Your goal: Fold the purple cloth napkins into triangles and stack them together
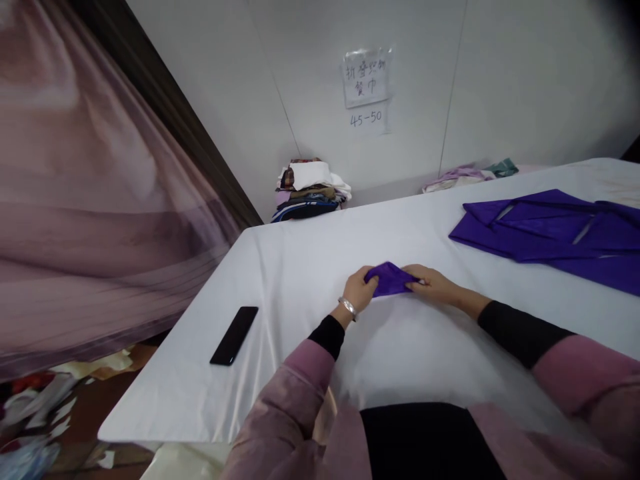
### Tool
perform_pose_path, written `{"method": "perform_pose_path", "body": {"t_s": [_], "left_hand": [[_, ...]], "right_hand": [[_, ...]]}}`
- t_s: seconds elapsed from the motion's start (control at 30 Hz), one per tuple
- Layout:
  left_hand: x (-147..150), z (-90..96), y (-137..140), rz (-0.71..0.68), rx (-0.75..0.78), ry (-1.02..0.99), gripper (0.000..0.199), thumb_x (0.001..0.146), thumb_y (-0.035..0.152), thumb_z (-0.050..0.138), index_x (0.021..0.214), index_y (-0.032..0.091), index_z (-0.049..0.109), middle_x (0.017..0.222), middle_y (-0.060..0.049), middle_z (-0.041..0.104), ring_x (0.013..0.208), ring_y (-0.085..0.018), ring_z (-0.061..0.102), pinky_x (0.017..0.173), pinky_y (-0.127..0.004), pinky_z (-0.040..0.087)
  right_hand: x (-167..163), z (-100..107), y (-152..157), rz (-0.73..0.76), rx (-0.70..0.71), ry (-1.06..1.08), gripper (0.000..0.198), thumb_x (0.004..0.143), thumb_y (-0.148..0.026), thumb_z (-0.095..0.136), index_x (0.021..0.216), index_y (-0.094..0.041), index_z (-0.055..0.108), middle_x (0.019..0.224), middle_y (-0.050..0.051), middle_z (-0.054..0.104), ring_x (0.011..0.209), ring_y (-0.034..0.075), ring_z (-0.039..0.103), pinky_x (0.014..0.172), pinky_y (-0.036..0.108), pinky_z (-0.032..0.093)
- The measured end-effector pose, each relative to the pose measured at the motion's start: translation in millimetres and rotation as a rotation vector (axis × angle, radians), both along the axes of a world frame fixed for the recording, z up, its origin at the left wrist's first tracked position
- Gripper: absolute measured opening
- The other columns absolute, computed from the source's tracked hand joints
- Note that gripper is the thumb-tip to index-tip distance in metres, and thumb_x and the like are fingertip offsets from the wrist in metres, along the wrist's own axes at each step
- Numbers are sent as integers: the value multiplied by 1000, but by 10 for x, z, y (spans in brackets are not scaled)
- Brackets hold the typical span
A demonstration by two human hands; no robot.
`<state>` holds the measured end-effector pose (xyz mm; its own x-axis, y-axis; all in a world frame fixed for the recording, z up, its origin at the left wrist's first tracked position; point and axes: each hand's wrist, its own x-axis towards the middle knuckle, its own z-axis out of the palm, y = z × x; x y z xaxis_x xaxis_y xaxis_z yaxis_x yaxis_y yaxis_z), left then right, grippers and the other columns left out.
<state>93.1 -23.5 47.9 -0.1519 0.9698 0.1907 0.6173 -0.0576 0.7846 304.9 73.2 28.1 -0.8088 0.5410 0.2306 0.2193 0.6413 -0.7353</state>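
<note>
A small purple cloth napkin (pixel 390 279), folded with a peaked top edge, is stretched between my two hands over the white tablecloth. My left hand (pixel 361 288), with a silver bangle at the wrist, pinches its left end. At the opposite end my right hand (pixel 431 284) grips the napkin's corner, thumb on the near side. The fingers behind the cloth are partly hidden. Farther right lie several more purple napkins (pixel 530 227), folded and overlapping, apart from my hands.
A black phone (pixel 235 335) lies on the white-covered table (pixel 300 280) at left. Beyond the far edge are a stack of folded clothes (pixel 313 190) and more fabric (pixel 465 176). A handwritten sign (pixel 367 78) hangs on the wall. A pink curtain (pixel 100 167) drapes at left.
</note>
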Motion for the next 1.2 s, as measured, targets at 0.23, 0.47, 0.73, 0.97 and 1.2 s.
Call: {"method": "perform_pose_path", "body": {"t_s": [0.23,0.47,0.73,0.97,1.2], "left_hand": [[-199,-109,243,114,-255,-1,26,77,18,59,103,15,61,94,-7,69,81,-17,64,75,-30,50],[-43,-272,2,88,-113,269,39,86,26,48,123,18,51,135,-9,46,128,-21,36,108,-40,25],[8,-416,-107,-155,-220,767,58,92,46,26,142,17,24,150,-7,23,138,-24,14,111,-48,15],[-4,-376,-55,-187,-267,829,57,88,33,37,142,19,28,150,-10,21,138,-29,12,111,-49,8],[-50,-401,-14,-152,-299,874,58,88,30,28,143,15,23,150,-4,20,139,-23,13,111,-45,12]], "right_hand": [[-117,60,-134,-219,-385,-303,32,82,-44,50,99,-18,57,74,2,64,59,15,58,56,28,44],[-82,-47,-247,-357,304,-645,31,87,-45,41,89,-19,58,78,7,64,69,21,59,56,29,38],[-333,18,-395,-155,497,-315,44,88,-40,42,122,-12,51,126,17,52,118,28,45,96,43,33],[-939,58,-490,118,251,-305,85,83,-68,30,144,-10,22,150,16,18,138,27,10,110,44,5],[-640,-74,-274,-11,211,-367,88,82,-71,27,145,-11,16,150,17,16,138,27,11,110,46,3]]}}
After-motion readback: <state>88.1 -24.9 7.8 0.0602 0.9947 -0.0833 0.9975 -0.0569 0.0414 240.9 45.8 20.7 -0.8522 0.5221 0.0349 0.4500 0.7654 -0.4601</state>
